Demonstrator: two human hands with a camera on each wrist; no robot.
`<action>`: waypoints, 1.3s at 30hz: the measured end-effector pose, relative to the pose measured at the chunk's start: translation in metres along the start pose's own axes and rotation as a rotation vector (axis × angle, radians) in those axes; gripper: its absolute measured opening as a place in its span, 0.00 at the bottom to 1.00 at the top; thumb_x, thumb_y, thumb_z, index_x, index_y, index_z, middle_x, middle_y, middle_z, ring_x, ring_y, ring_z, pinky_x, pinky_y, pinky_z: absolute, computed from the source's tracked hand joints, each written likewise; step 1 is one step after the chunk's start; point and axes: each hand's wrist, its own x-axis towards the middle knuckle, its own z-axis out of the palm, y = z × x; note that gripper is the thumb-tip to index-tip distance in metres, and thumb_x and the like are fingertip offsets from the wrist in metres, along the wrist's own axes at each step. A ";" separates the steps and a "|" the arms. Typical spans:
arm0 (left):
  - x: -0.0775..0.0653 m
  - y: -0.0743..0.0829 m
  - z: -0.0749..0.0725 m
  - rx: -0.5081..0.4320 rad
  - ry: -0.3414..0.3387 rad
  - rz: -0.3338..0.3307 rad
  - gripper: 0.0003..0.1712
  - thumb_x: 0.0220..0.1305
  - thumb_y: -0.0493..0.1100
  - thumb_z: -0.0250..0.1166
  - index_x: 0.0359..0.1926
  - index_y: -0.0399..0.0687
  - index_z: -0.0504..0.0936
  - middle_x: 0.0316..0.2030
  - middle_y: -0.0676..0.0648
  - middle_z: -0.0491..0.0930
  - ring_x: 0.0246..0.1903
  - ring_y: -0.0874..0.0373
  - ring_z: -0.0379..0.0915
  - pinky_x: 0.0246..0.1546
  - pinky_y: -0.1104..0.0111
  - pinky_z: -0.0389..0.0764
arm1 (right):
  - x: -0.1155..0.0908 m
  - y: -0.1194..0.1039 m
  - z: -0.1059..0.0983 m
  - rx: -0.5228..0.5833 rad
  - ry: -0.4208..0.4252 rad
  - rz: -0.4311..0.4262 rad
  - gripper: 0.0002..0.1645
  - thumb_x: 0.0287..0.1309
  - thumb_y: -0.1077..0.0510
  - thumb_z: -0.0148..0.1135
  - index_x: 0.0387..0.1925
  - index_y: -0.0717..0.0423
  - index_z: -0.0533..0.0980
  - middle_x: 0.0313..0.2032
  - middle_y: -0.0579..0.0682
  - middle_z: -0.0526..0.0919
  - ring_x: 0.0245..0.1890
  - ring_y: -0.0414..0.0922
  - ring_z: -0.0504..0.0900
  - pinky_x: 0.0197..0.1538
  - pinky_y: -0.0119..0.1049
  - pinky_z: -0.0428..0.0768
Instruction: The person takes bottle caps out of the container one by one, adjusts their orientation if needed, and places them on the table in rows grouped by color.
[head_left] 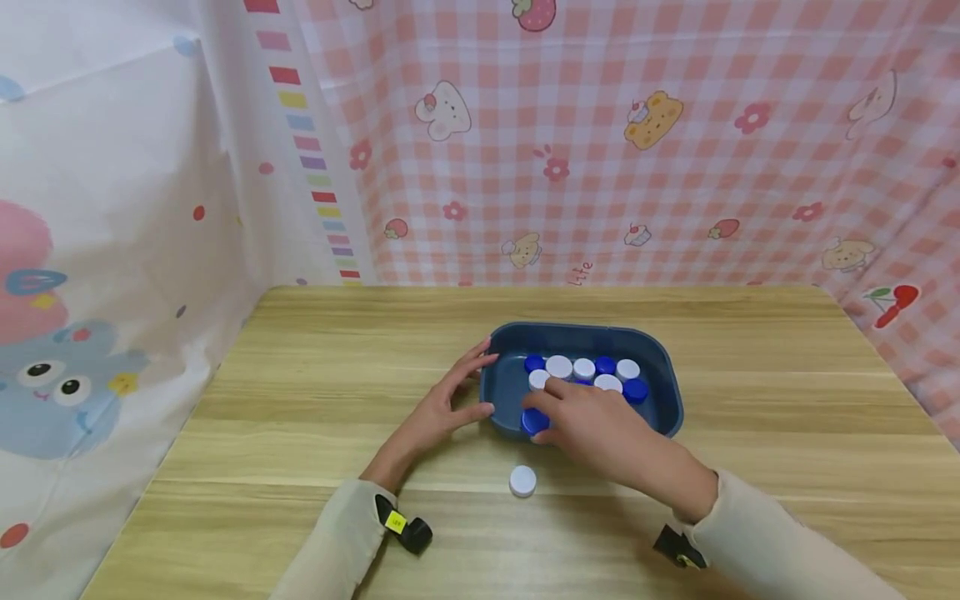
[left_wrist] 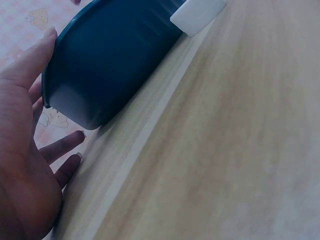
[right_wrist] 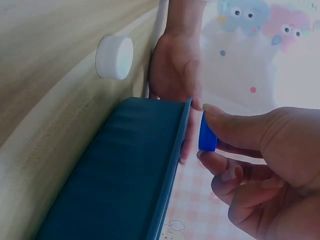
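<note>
My right hand (head_left: 600,425) pinches a blue bottle cap (right_wrist: 207,134) between thumb and fingers, above the near rim of a dark blue plastic tub (head_left: 491,421). Inside the tub lie several white and blue bottle caps, among them a white cap (head_left: 558,367) and a blue cap (head_left: 635,390); the right hand hides some. My left hand (head_left: 442,406) rests at the tub's left end, thumb and fingers spread along the rim, as the left wrist view also shows. On the table in front of the tub sits one white bottle cap (head_left: 522,481).
The tub stands on a wood-grain table (head_left: 337,350). Behind it hangs a pink checked cloth (head_left: 600,183) with cartoon prints, and a white printed cloth (head_left: 135,167) hangs at the left. Each sleeve cuff carries a black strap with a small camera.
</note>
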 end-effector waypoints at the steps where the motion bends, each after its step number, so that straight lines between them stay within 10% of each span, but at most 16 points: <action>1: 0.000 0.000 0.000 0.001 0.001 0.001 0.35 0.65 0.36 0.63 0.70 0.46 0.61 0.74 0.46 0.46 0.63 0.46 0.59 0.63 0.44 0.56 | -0.002 0.000 0.000 -0.001 0.006 -0.007 0.22 0.53 0.47 0.70 0.49 0.48 0.80 0.35 0.44 0.77 0.30 0.39 0.78 0.26 0.32 0.78; 19: 0.005 0.003 -0.006 0.029 0.008 0.037 0.35 0.64 0.36 0.63 0.70 0.41 0.61 0.74 0.43 0.47 0.62 0.40 0.59 0.62 0.42 0.56 | -0.023 -0.018 0.004 0.016 0.041 -0.207 0.18 0.50 0.49 0.72 0.44 0.46 0.80 0.30 0.40 0.73 0.27 0.36 0.74 0.21 0.27 0.73; 28: 0.000 0.002 -0.002 0.049 0.004 0.021 0.35 0.64 0.35 0.63 0.70 0.43 0.61 0.74 0.44 0.47 0.63 0.41 0.59 0.63 0.43 0.56 | -0.039 -0.034 0.032 0.033 -0.095 -0.359 0.18 0.55 0.45 0.67 0.45 0.46 0.79 0.34 0.39 0.76 0.32 0.34 0.76 0.29 0.25 0.75; 39: -0.003 0.001 0.001 0.051 0.009 0.024 0.35 0.63 0.35 0.63 0.70 0.43 0.62 0.73 0.43 0.48 0.62 0.39 0.60 0.62 0.42 0.57 | -0.040 -0.039 0.049 0.111 -0.240 -0.344 0.16 0.56 0.46 0.67 0.45 0.44 0.78 0.31 0.35 0.73 0.28 0.30 0.70 0.23 0.21 0.69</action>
